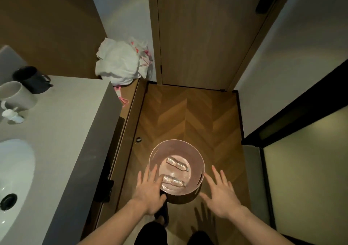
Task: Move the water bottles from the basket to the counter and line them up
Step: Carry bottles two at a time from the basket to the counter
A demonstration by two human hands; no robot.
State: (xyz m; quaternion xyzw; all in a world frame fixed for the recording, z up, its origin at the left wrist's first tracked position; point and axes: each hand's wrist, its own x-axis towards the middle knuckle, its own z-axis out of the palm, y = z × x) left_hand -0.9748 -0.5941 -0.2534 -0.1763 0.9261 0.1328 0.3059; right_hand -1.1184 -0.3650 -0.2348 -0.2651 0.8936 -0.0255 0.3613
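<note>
Pink and round, the basket [195, 151] sits on the wooden floor [207, 113] with two water bottles [177, 163] lying flat inside. We hold our left hand [149, 192] and right hand [223, 195] spread over its near rim, fingers straight, gripping nothing. The pale worktop [62, 124] carries two mugs [17, 94].

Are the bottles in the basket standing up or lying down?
Lying down. Both water bottles lie on their sides on the floor of the pink basket, caps pointing to the right.
</note>
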